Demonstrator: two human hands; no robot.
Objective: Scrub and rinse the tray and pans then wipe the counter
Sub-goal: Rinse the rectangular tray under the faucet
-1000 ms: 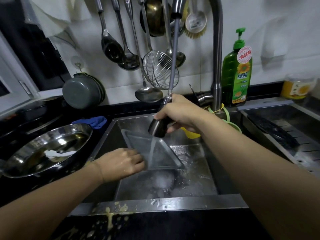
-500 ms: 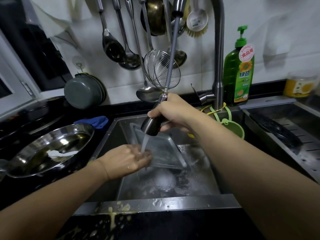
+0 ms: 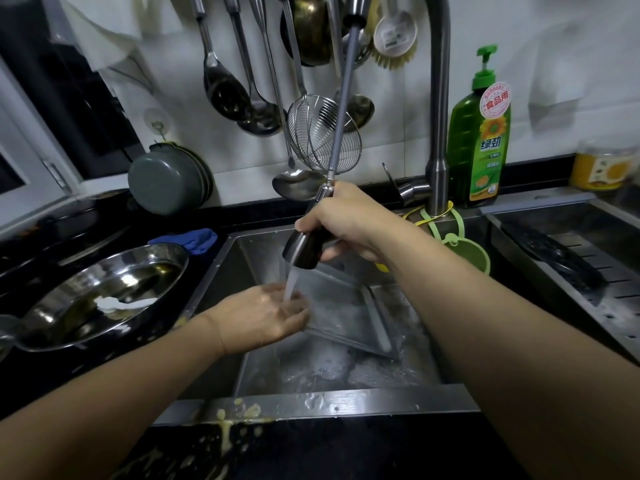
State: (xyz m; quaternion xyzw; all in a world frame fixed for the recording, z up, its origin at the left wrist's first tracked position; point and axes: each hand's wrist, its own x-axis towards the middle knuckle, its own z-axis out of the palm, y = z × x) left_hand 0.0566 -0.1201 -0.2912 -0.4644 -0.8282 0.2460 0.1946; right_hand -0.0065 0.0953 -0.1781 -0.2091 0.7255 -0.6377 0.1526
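Rinse stage on the tray right now: it's down in the sink, propped on a tilt with its near-right edge low against the basin floor. The right hand has its fingers wrapped around the pull-out sprayer head, and the stream lands right where the left hand meets the tray's left corner.

If it were me, I'd keep that tilt so the suds run off toward the drain, sweep the spray from the high edge down, and rub along the rim, since that's where gunk usually hides.

Hard to tell stuff: the left fingertips are lost behind water and glare, so I can't say if they're pinching the rim or just pressing flat on it. The tray's underside isn't visible. The steel pan waits on the left tabletop, and yellowish splatter sits along the near sink edge for wiping later.
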